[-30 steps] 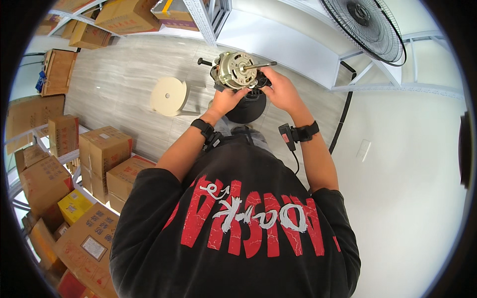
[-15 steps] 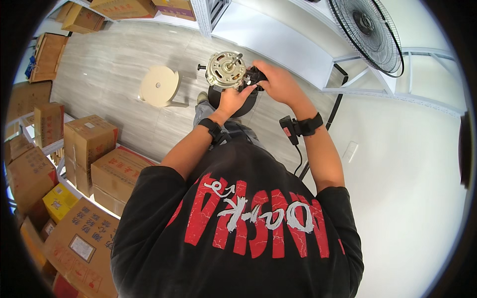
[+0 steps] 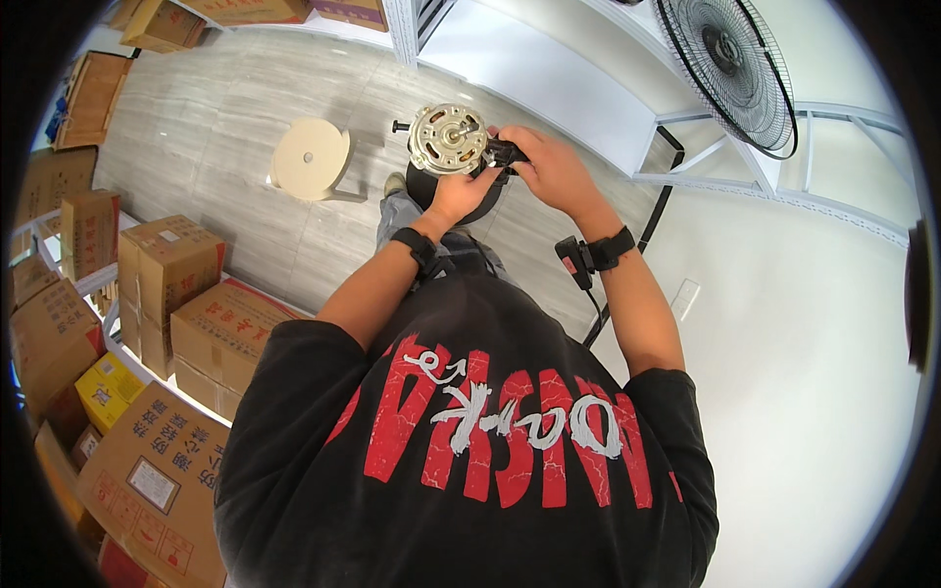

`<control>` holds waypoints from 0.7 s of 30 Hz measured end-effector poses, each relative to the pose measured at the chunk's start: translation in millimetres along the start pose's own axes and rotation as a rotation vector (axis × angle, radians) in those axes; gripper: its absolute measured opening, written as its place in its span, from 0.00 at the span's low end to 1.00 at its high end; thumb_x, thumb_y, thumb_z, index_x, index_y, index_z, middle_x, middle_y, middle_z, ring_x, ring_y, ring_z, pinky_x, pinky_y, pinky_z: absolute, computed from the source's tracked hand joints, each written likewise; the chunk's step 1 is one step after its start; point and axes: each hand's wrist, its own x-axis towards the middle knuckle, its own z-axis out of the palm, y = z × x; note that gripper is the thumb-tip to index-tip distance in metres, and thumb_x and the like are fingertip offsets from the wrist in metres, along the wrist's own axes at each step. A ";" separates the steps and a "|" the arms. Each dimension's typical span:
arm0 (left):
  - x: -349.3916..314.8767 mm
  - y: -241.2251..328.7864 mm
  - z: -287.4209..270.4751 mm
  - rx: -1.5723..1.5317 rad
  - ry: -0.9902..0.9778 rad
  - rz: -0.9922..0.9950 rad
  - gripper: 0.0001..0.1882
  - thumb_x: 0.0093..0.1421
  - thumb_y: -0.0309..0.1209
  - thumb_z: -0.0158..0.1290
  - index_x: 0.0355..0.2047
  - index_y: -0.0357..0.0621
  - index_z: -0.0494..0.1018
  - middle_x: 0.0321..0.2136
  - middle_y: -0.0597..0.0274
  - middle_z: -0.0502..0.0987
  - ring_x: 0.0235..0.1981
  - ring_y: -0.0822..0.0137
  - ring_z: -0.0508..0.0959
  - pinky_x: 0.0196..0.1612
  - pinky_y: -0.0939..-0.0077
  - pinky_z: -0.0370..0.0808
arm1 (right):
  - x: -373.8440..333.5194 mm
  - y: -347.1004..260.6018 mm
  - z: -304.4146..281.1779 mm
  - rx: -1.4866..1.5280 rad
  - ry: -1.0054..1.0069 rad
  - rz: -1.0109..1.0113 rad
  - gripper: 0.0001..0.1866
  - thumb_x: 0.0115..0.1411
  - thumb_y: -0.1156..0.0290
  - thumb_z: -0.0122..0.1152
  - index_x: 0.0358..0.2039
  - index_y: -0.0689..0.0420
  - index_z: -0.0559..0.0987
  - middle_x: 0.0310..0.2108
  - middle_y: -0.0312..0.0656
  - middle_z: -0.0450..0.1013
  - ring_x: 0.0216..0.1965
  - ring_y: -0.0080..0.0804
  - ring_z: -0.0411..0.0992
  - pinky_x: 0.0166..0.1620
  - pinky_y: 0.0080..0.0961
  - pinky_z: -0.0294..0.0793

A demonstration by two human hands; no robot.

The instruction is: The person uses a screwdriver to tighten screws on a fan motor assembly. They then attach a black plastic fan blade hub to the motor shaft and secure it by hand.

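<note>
A round, pale metal fan motor (image 3: 443, 137) is in front of me, its shaft (image 3: 465, 131) sticking out from the vented face. My left hand (image 3: 459, 196) holds the motor from the near side; its thumb reaches toward a black bracket (image 3: 506, 153) at the motor's right, and the other fingers are largely hidden underneath. Around that bracket, close to the motor, the fingers of my right hand (image 3: 545, 167) are closed. Below the motor is a dark rounded part (image 3: 421, 187), mostly covered by the motor and my left hand. A black knob (image 3: 399, 126) juts out on the motor's left.
A beige stool (image 3: 311, 157) stands on the floor to the left. Cardboard boxes (image 3: 169, 284) crowd the left side. A white shelf (image 3: 539, 73) runs along the far right, with a black wire fan guard (image 3: 730, 59) above it. A cable (image 3: 597, 318) hangs from the right wrist device.
The motor has tilted slightly, so its shaft shows lower and shorter. My right hand has shifted a little around the bracket; both hands keep their hold.
</note>
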 end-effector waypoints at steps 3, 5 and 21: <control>0.9 12.7 -9.6 0.064 -0.050 -0.055 0.22 0.63 0.31 0.58 0.57 0.42 0.73 0.54 0.57 0.77 0.54 0.60 0.77 0.56 0.70 0.72 | -3.3 7.3 7.1 0.016 0.060 -0.022 0.25 0.57 0.79 0.59 0.56 0.53 0.71 0.51 0.44 0.76 0.49 0.50 0.75 0.49 0.38 0.75; 0.4 16.1 -13.9 0.142 -0.071 -0.129 0.20 0.62 0.32 0.59 0.54 0.43 0.76 0.50 0.57 0.80 0.51 0.60 0.79 0.53 0.68 0.74 | -3.2 4.8 5.2 0.045 0.068 0.003 0.25 0.57 0.79 0.60 0.56 0.53 0.72 0.51 0.44 0.76 0.48 0.49 0.75 0.49 0.38 0.76; 1.5 25.3 -10.6 0.110 -0.063 0.010 0.22 0.57 0.28 0.64 0.52 0.40 0.75 0.48 0.58 0.80 0.49 0.63 0.79 0.54 0.67 0.74 | -19.7 17.3 19.0 0.049 0.081 0.068 0.26 0.55 0.78 0.58 0.56 0.51 0.70 0.53 0.44 0.75 0.51 0.50 0.73 0.50 0.41 0.75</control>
